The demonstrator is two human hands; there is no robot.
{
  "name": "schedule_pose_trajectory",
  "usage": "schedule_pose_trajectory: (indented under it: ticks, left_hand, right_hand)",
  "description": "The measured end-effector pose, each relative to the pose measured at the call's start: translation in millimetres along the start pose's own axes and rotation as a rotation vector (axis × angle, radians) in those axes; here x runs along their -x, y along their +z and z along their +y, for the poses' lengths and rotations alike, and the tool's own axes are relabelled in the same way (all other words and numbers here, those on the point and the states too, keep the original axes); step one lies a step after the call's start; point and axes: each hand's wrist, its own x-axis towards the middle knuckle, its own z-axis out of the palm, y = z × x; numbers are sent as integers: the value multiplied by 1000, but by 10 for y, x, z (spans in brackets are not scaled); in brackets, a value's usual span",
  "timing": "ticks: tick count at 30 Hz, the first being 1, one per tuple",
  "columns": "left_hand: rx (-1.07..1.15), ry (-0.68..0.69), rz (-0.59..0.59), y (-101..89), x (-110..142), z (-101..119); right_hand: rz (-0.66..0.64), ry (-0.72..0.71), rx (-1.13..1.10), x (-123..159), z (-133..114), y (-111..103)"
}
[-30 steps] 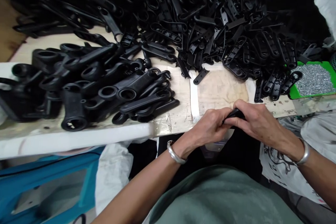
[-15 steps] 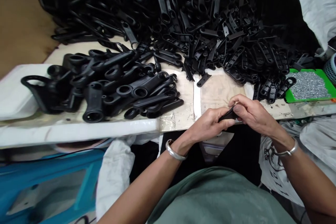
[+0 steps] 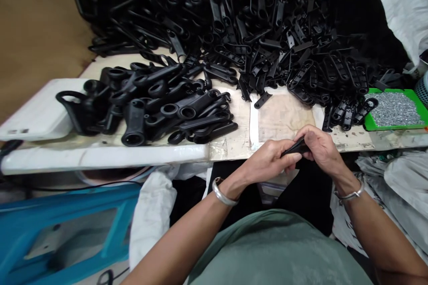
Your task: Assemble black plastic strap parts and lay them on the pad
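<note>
Both of my hands meet at the near edge of the worktable (image 3: 234, 144), over my lap. My left hand (image 3: 269, 160) is curled around a small black plastic part (image 3: 294, 148). My right hand (image 3: 319, 144) pinches the same part from the other side, fingers bent over its end. Most of the part is hidden between my fingers. Each wrist carries a silver bangle. Just beyond my hands lies a bare, stained patch of table (image 3: 284, 116).
A heap of larger black ring-ended handles (image 3: 160, 102) lies at the left. A big pile of thin black slotted parts (image 3: 267, 31) fills the back. A green tray of small metal pieces (image 3: 394, 109) sits at the right. White sacks (image 3: 397, 178) and a blue frame (image 3: 67, 231) stand below.
The view has shifted slightly right and down. My hands stay together on the black part, and my right fingers have curled closer over its end.
</note>
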Motion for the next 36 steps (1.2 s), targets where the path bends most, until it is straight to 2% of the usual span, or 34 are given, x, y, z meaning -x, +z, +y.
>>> schedule_pose_trajectory:
  ticks: [2, 5, 11, 15, 18, 23, 30, 36]
  left_hand:
    - [-140, 31, 92, 9, -27, -13]
    - [-280, 44, 136, 18, -86, -37]
    - [-391, 62, 88, 21, -199, -125]
    - [-420, 150, 76, -6, -235, -167]
    - [-459, 166, 35, -34, -256, -175]
    - [-504, 198, 91, -73, -275, -199]
    - [-464, 266, 183, -89, -281, -259]
    - [-405, 138, 157, -105, -315, -182]
  right_hand:
    - [-4, -50, 116, 35, -20, -50]
    - [37, -48, 118, 88, -26, -42]
    - [166, -49, 145, 54, 11, 72]
    - [230, -63, 230, 42, 34, 85]
    - [277, -64, 225, 45, 58, 94]
    - [273, -54, 246, -31, 53, 97]
    - [197, 18, 204, -143, 7, 74]
    - [220, 32, 88, -132, 94, 113]
